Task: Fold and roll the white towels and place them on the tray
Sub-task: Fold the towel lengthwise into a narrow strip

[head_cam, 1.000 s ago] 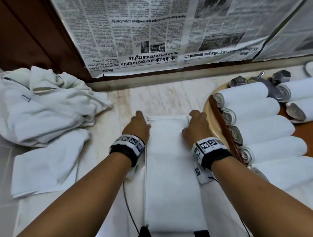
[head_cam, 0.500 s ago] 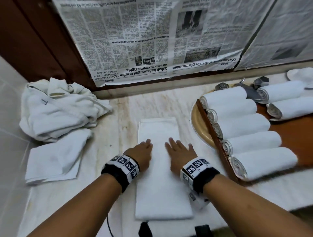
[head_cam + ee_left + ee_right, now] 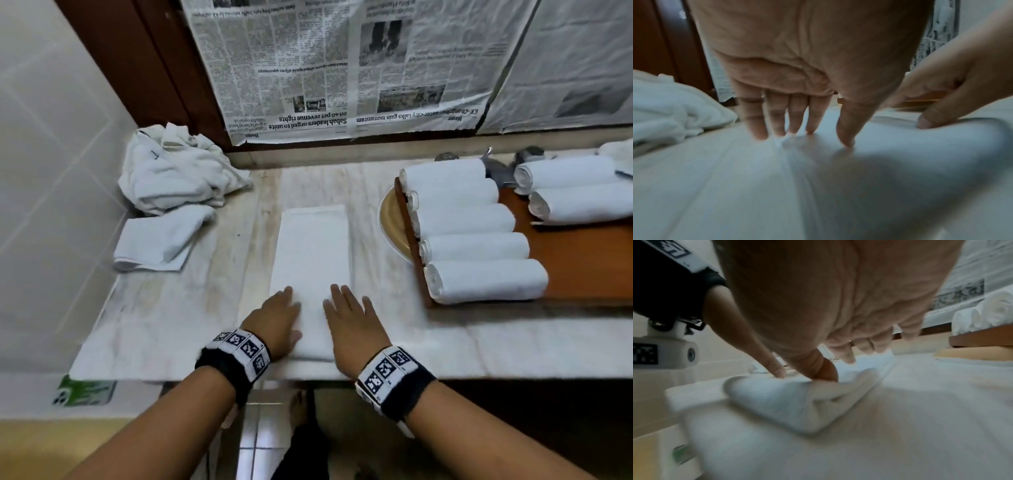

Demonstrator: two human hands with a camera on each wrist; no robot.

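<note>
Though folded into a long strip, looked soft all the same: judged the towel point(image 3: 313, 260) light, limp, grippy on itself but apt to slide on the smooth counter point(image 3: 513, 346). Found it lying lengthwise in the middle of the counter, near end at the front edge, not yet rolled. Saw the left hand point(image 3: 274, 320) resting flat on the near left corner, fingers point(image 3: 777, 120) straight, grasping nothing. Saw the right hand point(image 3: 352, 325) laid likewise on the near right corner, fingers spread, thumb point(image 3: 826, 369) pressing down; gripped nothing either. Noted, from the right wrist, the near end humped up a little under that thumb.

Judged the near end the place to take hold: both corners at once, thumbs under, fingers over, with even pressure so as not to roll it crooked or let the layers creep apart.

Counted seven rolls point(image 3: 479, 246) on the tray point(image 3: 582, 267) at the right, five in a row along its left side. Reckoned bare wood left behind them for more. Marked a tan plate point(image 3: 392, 226) tucked under the tray's left edge, just beside the towel. Marked a crumpled pile point(image 3: 178, 181) and another folded cloth point(image 3: 161, 240) at the left, well apart. Saw nothing lying across the rolling path; only the row of rolls to be lifted over on the way to the tray.
</note>
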